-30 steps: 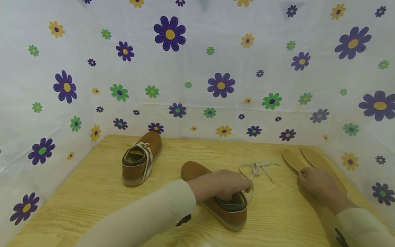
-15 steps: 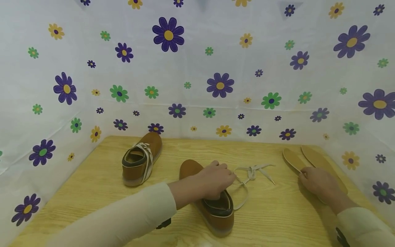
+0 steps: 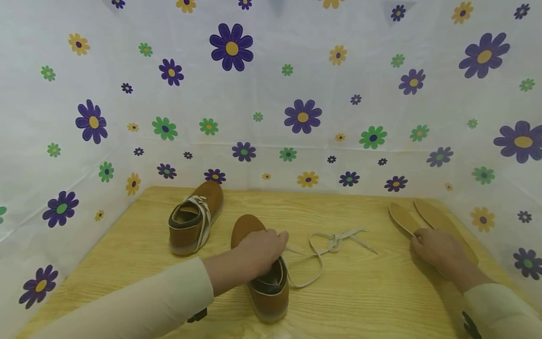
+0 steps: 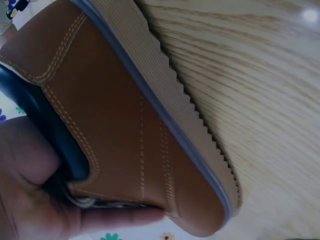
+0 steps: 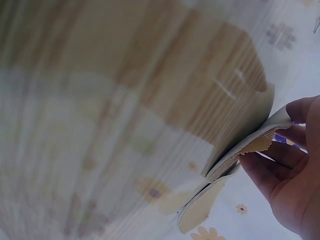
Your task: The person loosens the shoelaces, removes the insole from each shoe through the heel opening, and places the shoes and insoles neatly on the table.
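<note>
A brown leather shoe [image 3: 270, 303] with a dark collar stands near the table's front, toe pointing away. My left hand [image 3: 256, 254] grips it at the front of its opening. In the left wrist view the thumb reaches into the dark opening, while a finger lies along the upper. A loosely looped, pale shoelace [image 3: 318, 272] trails from the shoe's right side across the table. Farther right, my right hand [image 3: 438, 249] pinches the edge of a tan insole [image 3: 400, 218]. In the right wrist view, the insole's honeycomb-textured underside [image 5: 257, 143] shows between thumb and fingers.
Another brown shoe [image 3: 179, 235] with pale laces stands at the back left. A second insole [image 3: 433, 217] lies beside the held one at the right. Flower-patterned white sheeting [image 3: 271, 84] encloses the wooden table [image 3: 114, 278] at the back and both sides.
My left hand and the shoe have moved left, with the shoe's toe turning to point more straight away. The lace has been drawn along and spread out. The right hand has stayed at the insole.
</note>
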### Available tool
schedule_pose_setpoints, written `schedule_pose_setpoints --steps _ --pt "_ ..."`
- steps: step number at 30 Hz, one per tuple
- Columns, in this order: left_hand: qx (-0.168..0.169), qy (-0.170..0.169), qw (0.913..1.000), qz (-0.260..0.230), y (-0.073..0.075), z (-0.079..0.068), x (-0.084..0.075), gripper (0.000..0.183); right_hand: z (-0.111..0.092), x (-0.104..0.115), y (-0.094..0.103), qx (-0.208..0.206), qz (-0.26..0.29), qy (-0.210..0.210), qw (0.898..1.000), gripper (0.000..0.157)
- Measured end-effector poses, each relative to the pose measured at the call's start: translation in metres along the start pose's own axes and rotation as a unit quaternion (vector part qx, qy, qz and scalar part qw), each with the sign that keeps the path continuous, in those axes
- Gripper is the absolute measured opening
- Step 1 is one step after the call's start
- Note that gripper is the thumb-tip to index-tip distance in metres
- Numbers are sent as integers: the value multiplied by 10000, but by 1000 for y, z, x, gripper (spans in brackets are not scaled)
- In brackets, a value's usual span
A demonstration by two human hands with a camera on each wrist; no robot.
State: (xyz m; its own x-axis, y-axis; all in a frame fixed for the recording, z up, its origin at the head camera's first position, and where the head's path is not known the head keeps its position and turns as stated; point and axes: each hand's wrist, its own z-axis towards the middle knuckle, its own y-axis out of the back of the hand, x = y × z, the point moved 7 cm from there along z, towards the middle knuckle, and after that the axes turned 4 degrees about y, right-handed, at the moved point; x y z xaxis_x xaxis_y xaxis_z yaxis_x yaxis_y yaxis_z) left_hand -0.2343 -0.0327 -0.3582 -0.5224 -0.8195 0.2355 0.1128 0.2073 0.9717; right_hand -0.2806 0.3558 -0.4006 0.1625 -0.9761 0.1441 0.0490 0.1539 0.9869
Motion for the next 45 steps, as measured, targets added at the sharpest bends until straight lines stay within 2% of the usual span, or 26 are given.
schedule_pose_setpoints --steps 5,8,11,14,19,23,26,28,33,35,38,42,45 --pt "-286 -304 9984 -375 10 -8 11 20 3 0 -2 -61 -10 43 10000 28" --pt "-316 -453 9967 -596 19 -13 18 26 4 1 -1 -141 -12 77 9999 28" --pt "-508 -687 9946 -593 31 -18 23 30 5 2 -1 -170 14 88 9998 30" --pt "-964 -999 9891 -482 47 -26 31 27 6 2 -1 -149 1 93 9998 31" --pt "-1909 -1418 9705 -398 79 -45 56 26 6 3 0 -174 -138 133 9997 29" --pt "-2448 -1436 9588 -115 101 -59 82 30 4 5 3 -196 -171 189 9995 26" --pt "-2699 -1288 9542 120 114 -68 102 30 2 6 4 -147 -158 199 9996 26" --pt "-2684 -1127 9564 246 119 -74 117 30 2 6 4 -117 -162 191 9996 26" --pt "-2159 -670 9732 424 118 -83 160 30 5 5 3 -169 -124 225 9995 26" --pt "-1900 -534 9793 452 112 -86 178 30 5 5 2 -210 -119 222 9995 26" --pt "-1618 -446 9839 622 98 -90 203 31 3 5 2 -198 -148 234 9994 27" --pt "-1455 -559 9827 997 80 -93 232 32 -2 3 3 -103 -157 174 9997 29" --pt "-1377 -581 9831 1056 68 -94 250 33 -5 0 5 -92 -141 87 9998 29"
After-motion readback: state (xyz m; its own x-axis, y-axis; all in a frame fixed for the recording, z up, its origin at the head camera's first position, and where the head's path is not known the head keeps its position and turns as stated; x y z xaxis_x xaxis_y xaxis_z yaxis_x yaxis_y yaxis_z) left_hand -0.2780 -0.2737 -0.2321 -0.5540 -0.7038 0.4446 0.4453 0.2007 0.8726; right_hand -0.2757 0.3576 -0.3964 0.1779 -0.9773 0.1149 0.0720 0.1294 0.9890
